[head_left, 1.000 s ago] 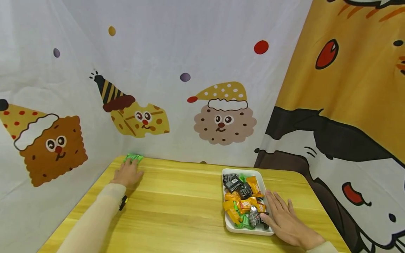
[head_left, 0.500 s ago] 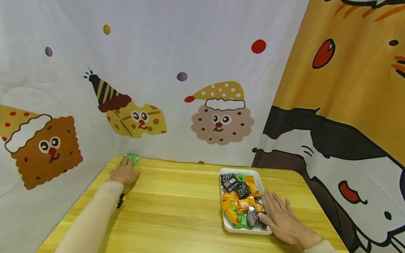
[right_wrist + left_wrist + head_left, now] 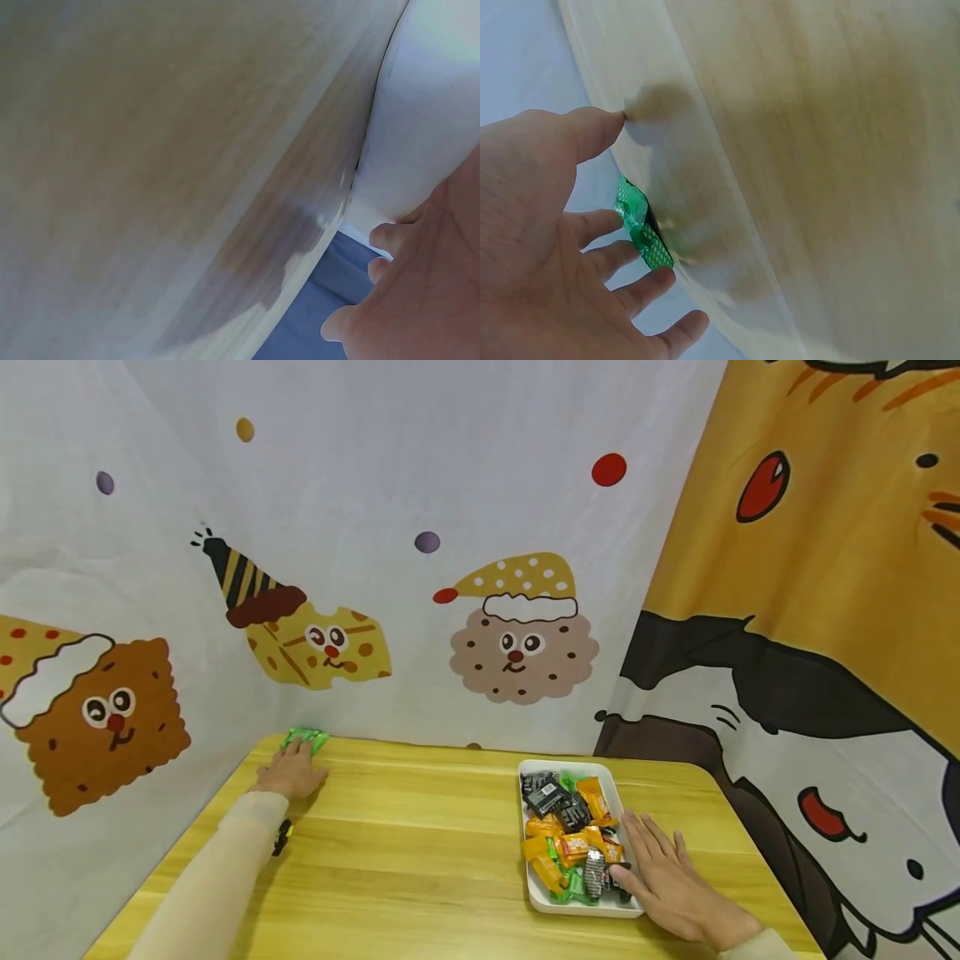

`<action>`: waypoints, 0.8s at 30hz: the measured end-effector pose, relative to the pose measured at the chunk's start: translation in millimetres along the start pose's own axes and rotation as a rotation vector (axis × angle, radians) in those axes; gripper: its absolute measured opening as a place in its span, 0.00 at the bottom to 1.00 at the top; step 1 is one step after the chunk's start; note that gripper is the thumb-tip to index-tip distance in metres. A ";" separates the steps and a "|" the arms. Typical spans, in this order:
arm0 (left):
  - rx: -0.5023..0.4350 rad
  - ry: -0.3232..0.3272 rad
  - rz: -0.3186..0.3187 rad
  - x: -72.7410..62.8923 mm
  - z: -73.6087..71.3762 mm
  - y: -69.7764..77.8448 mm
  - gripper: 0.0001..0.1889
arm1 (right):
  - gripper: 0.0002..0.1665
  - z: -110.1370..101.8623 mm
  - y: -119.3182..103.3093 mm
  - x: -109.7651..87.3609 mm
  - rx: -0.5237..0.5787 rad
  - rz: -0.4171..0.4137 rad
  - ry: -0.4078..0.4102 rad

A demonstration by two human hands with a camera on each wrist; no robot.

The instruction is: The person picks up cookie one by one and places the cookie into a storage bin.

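At the table's far left corner, my left hand point(image 3: 291, 772) reaches over a small green foil-wrapped packet point(image 3: 306, 741). In the left wrist view its fingers point(image 3: 641, 292) are spread, and the fingertips lie right at the packet point(image 3: 639, 217), with the thumb held apart. My right hand point(image 3: 675, 881) lies with straight fingers along the right side of a white tray point(image 3: 585, 908), thumb over its rim. Inside it are orange packets point(image 3: 573, 846), black packets point(image 3: 547, 795) and green packets point(image 3: 573, 887). The right wrist view shows part of this hand point(image 3: 427, 292) against the white tray wall.
The wooden table point(image 3: 405, 827) stretches between the two hands. A white cloth backdrop point(image 3: 360, 485) with cartoon prints rises right behind its far edge and along the left. A large orange, black and white print point(image 3: 795, 652) covers the right side.
The head view has turned slightly, so the whole scene sits a little further left. Both hands keep nearly the same places at the green packet and the tray.
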State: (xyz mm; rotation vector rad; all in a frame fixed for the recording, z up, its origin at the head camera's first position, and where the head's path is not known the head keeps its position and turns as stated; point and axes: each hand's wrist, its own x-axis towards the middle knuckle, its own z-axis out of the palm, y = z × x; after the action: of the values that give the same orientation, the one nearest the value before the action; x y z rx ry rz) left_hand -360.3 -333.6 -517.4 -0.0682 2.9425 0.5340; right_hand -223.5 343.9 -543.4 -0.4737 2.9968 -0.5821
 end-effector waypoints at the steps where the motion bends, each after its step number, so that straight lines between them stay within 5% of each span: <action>1: 0.003 0.003 0.004 -0.5 0.1 -0.1 0.46 | 0.55 0.2 -0.2 0.1 -0.007 -0.002 0.003; 17: 0.055 0.134 0.051 5.5 4.2 1.5 0.37 | 0.54 0.8 -0.1 -2.2 -0.032 -0.010 0.014; 24: 0.070 0.137 0.082 1.3 0.3 2.6 0.22 | 0.54 1.2 -0.8 -1.2 -0.074 -0.024 0.032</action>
State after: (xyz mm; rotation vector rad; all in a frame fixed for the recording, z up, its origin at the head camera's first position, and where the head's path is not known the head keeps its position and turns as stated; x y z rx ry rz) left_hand -361.7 -331.1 -516.9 0.0244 3.1061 0.4545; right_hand -222.0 343.2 -544.2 -0.5107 3.0560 -0.4871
